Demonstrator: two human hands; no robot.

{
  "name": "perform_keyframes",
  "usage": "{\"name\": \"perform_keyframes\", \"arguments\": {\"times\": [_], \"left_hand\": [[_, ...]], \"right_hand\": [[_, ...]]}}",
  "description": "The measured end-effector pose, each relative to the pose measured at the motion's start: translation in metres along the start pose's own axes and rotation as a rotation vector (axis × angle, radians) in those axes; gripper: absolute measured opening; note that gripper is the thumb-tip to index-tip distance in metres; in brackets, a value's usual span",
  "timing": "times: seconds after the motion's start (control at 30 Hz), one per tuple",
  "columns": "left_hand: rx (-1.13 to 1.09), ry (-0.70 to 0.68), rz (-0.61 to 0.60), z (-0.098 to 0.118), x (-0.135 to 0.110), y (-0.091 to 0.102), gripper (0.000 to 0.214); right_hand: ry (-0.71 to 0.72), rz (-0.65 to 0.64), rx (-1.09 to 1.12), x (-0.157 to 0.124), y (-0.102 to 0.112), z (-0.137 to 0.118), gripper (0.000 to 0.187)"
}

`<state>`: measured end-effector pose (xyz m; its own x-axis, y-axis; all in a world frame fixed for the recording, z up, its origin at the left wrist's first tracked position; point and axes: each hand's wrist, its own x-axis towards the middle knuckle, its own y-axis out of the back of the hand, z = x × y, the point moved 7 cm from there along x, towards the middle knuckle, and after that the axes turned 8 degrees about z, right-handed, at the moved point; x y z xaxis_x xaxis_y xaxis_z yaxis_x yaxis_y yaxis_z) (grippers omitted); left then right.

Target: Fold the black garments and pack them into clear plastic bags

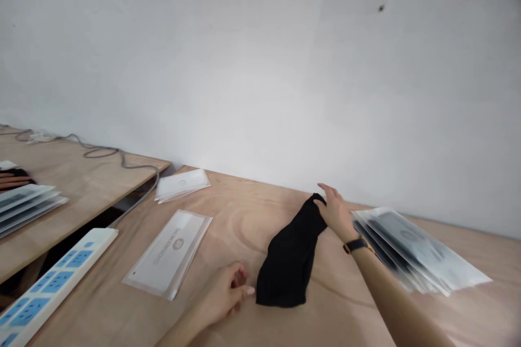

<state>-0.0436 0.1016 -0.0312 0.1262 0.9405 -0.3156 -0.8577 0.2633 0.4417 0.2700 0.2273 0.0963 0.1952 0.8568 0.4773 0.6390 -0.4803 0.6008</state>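
A long black cloth piece [290, 257], shaped like a sleeve or sock, lies flat on the wooden table, running from lower left to upper right. At its narrow far end is my right hand [337, 216], thumb against the fabric and fingers stretched apart from the thumb. Just left of the wide near end hovers or rests my left hand [223, 294]. Its fingers are loosely curled with a gap to the thumb, and nothing shows in them. Further left lies a clear plastic pouch [166, 254] with a printed white insert.
More white pouches [183, 184] lie near the wall. Filled pouches with dark contents [411, 244] are fanned at right. A power strip [57, 282] runs along the left edge, its grey cable [122, 160] crossing to a second table [101, 190], which holds another pouch stack [30, 203].
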Motion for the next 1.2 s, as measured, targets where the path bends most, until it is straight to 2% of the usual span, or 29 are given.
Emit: {"name": "perform_keyframes", "arguments": {"times": [0.07,0.1,0.13,0.2,0.27,0.33,0.4,0.47,0.5,0.53,0.6,0.67,0.77,0.87,0.93,1.0,1.07,1.13,1.2], "left_hand": [[0.049,-0.078,0.045,0.003,-0.002,0.010,0.016],[0.081,-0.123,0.064,0.006,-0.002,0.015,0.013],[0.115,-0.162,0.076,0.010,-0.003,0.020,0.011],[0.160,-0.237,0.092,0.025,-0.002,0.027,0.010],[0.146,-0.334,0.088,0.051,-0.001,0.026,0.011],[0.096,-0.453,0.052,0.081,0.000,0.016,0.012],[0.065,-0.535,-0.028,0.103,0.003,-0.002,0.014],[0.073,-0.572,-0.117,0.112,0.009,-0.022,0.017],[0.086,-0.577,-0.152,0.112,0.012,-0.030,0.019],[0.101,-0.576,-0.179,0.109,0.015,-0.037,0.020],[0.111,-0.556,-0.227,0.100,0.020,-0.047,0.026],[0.073,-0.505,-0.325,0.089,0.021,-0.053,0.037],[-0.079,-0.384,-0.450,0.080,0.017,-0.058,0.059],[-0.235,-0.266,-0.400,0.076,0.019,-0.063,0.068],[-0.288,-0.280,-0.345,0.078,0.021,-0.071,0.059],[-0.307,-0.345,-0.259,0.081,0.023,-0.077,0.055],[-0.269,-0.409,-0.134,0.083,0.026,-0.079,0.044],[-0.137,-0.433,-0.009,0.083,0.030,-0.076,0.028],[0.012,-0.429,0.064,0.083,0.033,-0.073,0.027]], "right_hand": [[0.095,-0.091,0.025,-0.041,-0.007,-0.023,0.042],[0.201,-0.229,0.037,-0.071,-0.016,-0.035,0.042],[0.291,-0.351,0.028,-0.103,-0.025,-0.044,0.049],[0.455,-0.505,-0.007,-0.162,-0.038,-0.053,0.068],[0.529,-0.527,-0.078,-0.200,-0.045,-0.053,0.056],[0.596,-0.523,-0.097,-0.220,-0.047,-0.054,0.049],[0.671,-0.535,-0.063,-0.230,-0.045,-0.056,0.050],[0.715,-0.520,-0.042,-0.234,-0.041,-0.056,0.063],[0.718,-0.489,-0.043,-0.236,-0.038,-0.054,0.063],[0.711,-0.439,-0.045,-0.238,-0.035,-0.052,0.056],[0.666,-0.347,-0.009,-0.241,-0.029,-0.047,0.034],[0.563,-0.332,0.093,-0.241,-0.025,-0.044,0.031],[0.187,-0.349,0.299,-0.219,-0.019,-0.033,0.026],[-0.252,-0.243,0.553,-0.187,-0.012,-0.015,0.034],[-0.448,-0.216,0.729,-0.177,-0.016,-0.003,0.043],[-0.589,-0.210,0.827,-0.179,-0.024,0.013,0.052],[-0.628,-0.169,0.824,-0.188,-0.027,0.029,0.067],[-0.576,-0.135,0.757,-0.198,-0.027,0.040,0.091],[-0.501,-0.129,0.681,-0.206,-0.025,0.045,0.103]]}}
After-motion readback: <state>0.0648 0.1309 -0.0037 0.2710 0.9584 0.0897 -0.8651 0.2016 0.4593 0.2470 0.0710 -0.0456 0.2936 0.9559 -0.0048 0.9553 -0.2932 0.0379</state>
